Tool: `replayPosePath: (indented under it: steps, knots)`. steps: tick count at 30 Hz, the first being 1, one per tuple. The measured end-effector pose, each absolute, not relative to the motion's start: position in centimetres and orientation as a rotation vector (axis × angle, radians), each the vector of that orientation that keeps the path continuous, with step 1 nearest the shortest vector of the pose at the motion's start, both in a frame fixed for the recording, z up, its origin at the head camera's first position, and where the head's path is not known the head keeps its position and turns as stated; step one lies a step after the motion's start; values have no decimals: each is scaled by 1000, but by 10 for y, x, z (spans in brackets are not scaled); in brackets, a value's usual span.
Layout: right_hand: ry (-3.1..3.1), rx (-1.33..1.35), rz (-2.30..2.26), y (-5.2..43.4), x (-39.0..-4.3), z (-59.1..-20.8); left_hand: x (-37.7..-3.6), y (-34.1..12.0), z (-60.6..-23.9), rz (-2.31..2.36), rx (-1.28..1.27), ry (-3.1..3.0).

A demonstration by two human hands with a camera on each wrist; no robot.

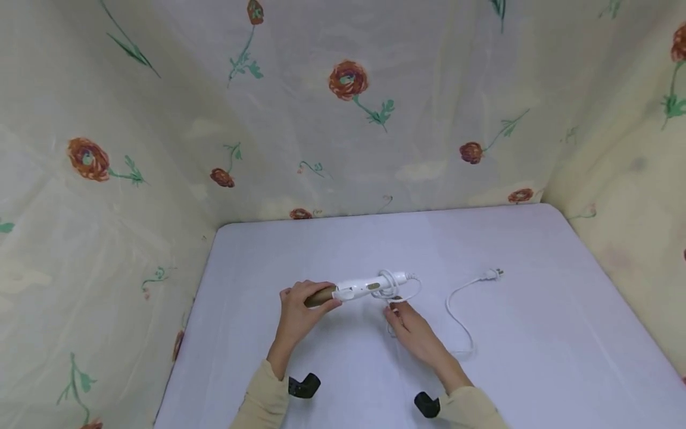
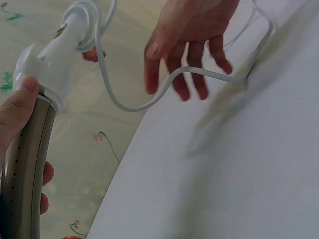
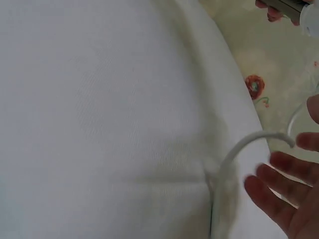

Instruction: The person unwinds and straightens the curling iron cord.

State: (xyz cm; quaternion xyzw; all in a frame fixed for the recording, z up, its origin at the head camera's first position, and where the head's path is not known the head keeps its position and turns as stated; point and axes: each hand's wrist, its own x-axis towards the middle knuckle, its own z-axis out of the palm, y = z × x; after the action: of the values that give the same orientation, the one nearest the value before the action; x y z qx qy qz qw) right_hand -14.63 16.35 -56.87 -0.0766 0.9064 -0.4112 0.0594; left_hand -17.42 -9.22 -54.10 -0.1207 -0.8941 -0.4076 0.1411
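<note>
A hair curling iron (image 1: 354, 289) with a white handle and a bronze-coloured barrel (image 2: 27, 164) is held above the table. My left hand (image 1: 296, 311) grips it by the barrel, thumb near the white part in the left wrist view. White cord (image 2: 129, 107) is looped round the handle's far end and hangs down from it. Beside that hanging cord is my right hand (image 1: 417, 337), its fingers spread and fairly straight in both wrist views. The cord passes by these fingers; whether they touch it, I cannot tell. The plug (image 1: 490, 274) lies to the right on the table.
The table (image 1: 536, 333) has a white cover and rounded back corners. A loose length of cord (image 1: 455, 313) runs over it to the plug. Flower-patterned curtains (image 1: 300, 119) stand behind and at both sides. A black wrist device (image 1: 304, 386) sits at each sleeve.
</note>
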Motion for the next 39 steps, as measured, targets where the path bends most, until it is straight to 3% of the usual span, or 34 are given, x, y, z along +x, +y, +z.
replayPosePath:
  steps: [6,12,18,30,39]
  knots:
    - [2641,-337,-1603,142,-154,-573,-174,-94,-537,-1159,-316,-2575]
    - [2474,-289,-1885,125,-141,-540,-177,-99,-534,-1132,-321,-2575]
    - [2459,-328,-1903,126,-137,-537,-177,-97,-534,-1066,-350,-2573]
    - [2527,-409,-1873,143,-117,-578,-177,-93,-536,-969,-370,-2556]
    - [2905,-418,-1639,146,-108,-570,-176,-93,-539,-920,-354,-2558]
